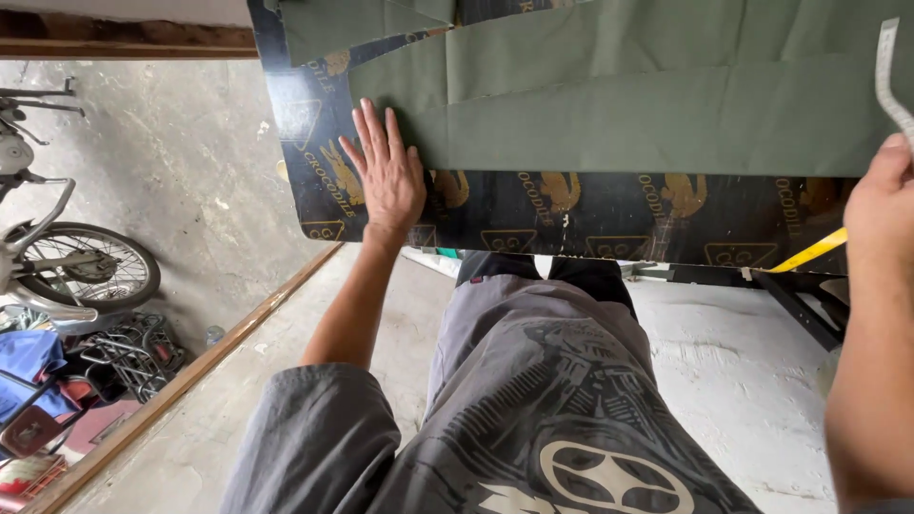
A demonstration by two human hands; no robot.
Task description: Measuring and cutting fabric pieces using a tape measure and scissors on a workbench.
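Head view, looking straight down your own front. Largest item: the black worktable board (590, 214) with gold printed emblems, running from 10 o'clock across to 3 o'clock. Olive-green fabric (657, 95) lies on it in overlapping layers, covering most of the upper frame from 12 to 3 o'clock; its near edge runs parallel to the board's front edge, leaving a bare black strip between them.

Below centre, at 6 o'clock, your grey printed T-shirt (533, 409) fills the lower frame. Pale concrete floor (743, 381) shows at 4 o'clock beneath the board, and more of it at 9 to 10 o'clock. A wooden sill strip (190, 371) runs diagonally from 7 o'clock up toward centre. A moped (57, 257) stands at 9 o'clock, front wheel visible, with a wire basket (133, 352) just below it at 8 o'clock.

Your left hand (386, 176), at 11 o'clock, lies flat and open, palm down, fingers spread, pressing the left corner of the green fabric where it meets the bare board. Your right hand (881, 205), at 3 o'clock, is well apart from the left; it is raised at the frame edge with the thumb touching a white measuring tape (887, 76) that rises to 2 o'clock. Whether it is closed on the tape, you cannot tell. A yellow strip (809, 253) shows just below that hand.
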